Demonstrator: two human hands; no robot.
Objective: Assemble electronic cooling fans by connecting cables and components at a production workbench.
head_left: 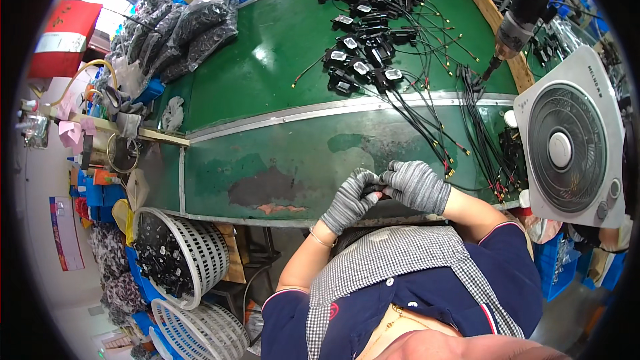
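My left hand [349, 199], in a grey knit glove with bare fingertips, is closed on a small black part [372, 189]. Wearing a matching glove, my right hand [419, 185] meets it from the other side and pinches the same part. Both hands are together just over the near edge of the green worktable [220, 170]. Fingers cover most of the part, so its exact kind cannot be told. Beyond them lies a pile of black parts with clear windows [360, 67] and thin cable tails. A bundle of black cables [479, 137] with red and brass-coloured ends rests to the right.
A square fan [563, 150] stands at the right edge, below a hanging power driver [517, 23]. A metal strip [287, 115] crosses the table. Stuffed plastic bags [200, 23] sit at the far left. Below left, a white basket [210, 253] holds black parts.
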